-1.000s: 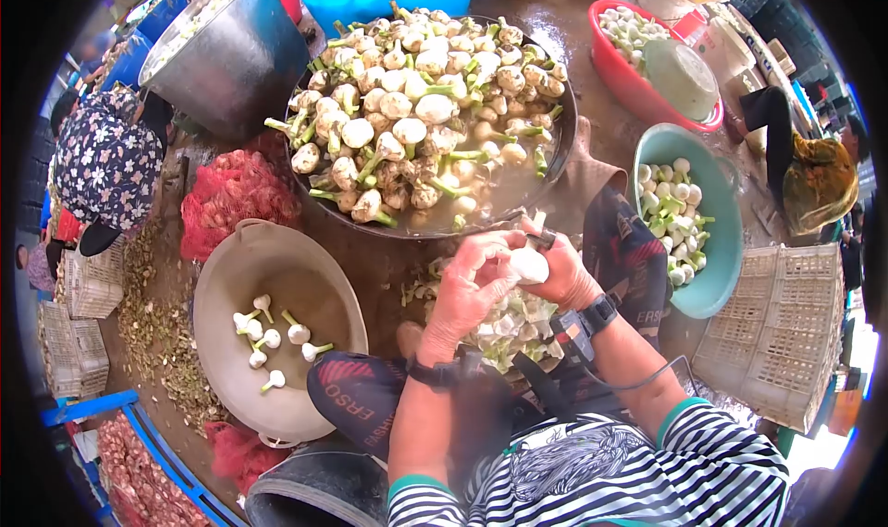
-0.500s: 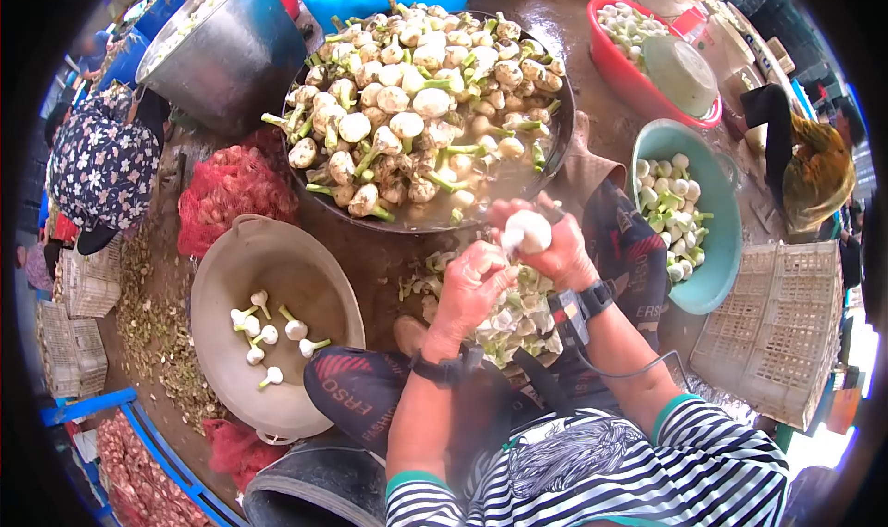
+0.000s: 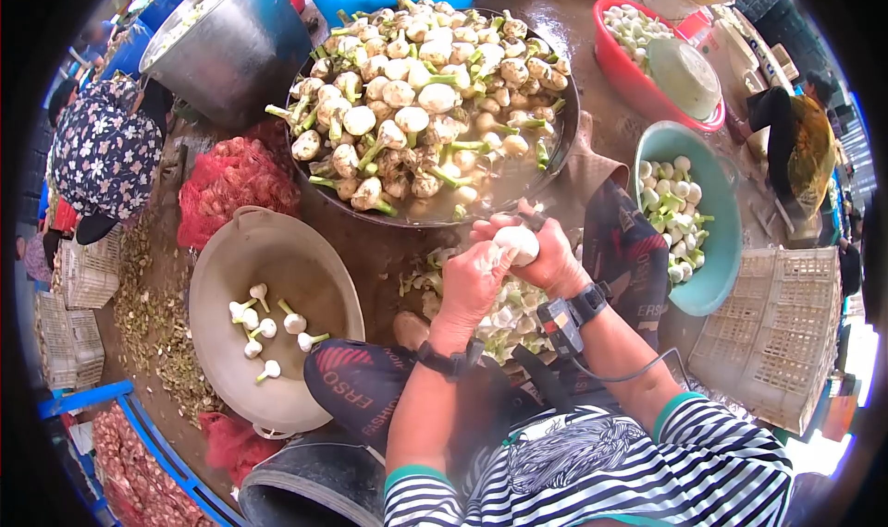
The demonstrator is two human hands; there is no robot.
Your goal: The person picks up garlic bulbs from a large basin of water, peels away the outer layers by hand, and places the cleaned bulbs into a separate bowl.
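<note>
My right hand (image 3: 553, 261) is wrapped round a white peeled garlic bulb (image 3: 516, 246), with part of a dark tool (image 3: 532, 218) showing at its fingers. Against the bulb's left side, my left hand (image 3: 472, 282) is closed, its fingertips pinching at the skin. Both hands are over a heap of pale peelings (image 3: 513, 319) between my knees, just below a wide dark pan (image 3: 370, 216) piled with muddy, green-stemmed bulbs (image 3: 398, 92). To the left, a grey basin (image 3: 217, 342) holds several clean white bulbs (image 3: 267, 328).
A teal basin (image 3: 726, 250) of white bulbs and a red basin (image 3: 606, 60) stand to the right, near stacked crates (image 3: 768, 328). Red net bags (image 3: 236, 189), a metal pot (image 3: 231, 55) and a black bucket (image 3: 314, 485) are on the left. People in caps sit at both sides.
My left hand, apart from the bulb half a second ago, has moved up against it. The bulb in my right hand has shifted slightly down and left.
</note>
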